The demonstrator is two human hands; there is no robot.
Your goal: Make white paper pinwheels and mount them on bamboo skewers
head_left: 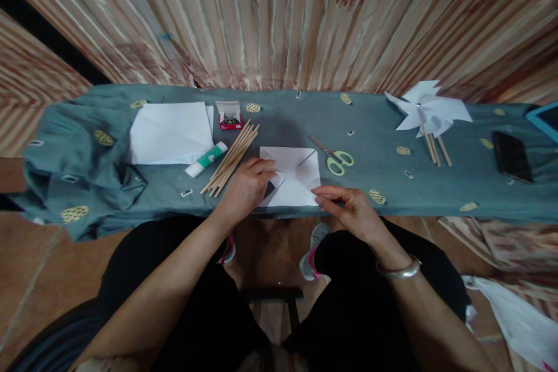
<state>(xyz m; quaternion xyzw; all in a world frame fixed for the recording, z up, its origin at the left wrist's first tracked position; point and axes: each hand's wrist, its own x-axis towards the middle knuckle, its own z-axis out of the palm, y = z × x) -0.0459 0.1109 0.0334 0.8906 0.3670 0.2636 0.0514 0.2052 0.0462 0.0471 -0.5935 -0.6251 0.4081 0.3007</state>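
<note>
Carefully, a cut paper square [291, 175] was being folded at the bench edge.
Its centre was pinned under the flat left hand [246, 187]; the right hand [349, 209] was pinched shut on a near corner, which could have been torn along a slit by too hard a pull.

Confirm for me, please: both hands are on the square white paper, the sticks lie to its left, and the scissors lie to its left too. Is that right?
Not quite. In the head view the scissors lie to the right of the paper, not the left. The rest holds: the left hand and right hand are both on the paper, and the sticks lie to its left.
</note>
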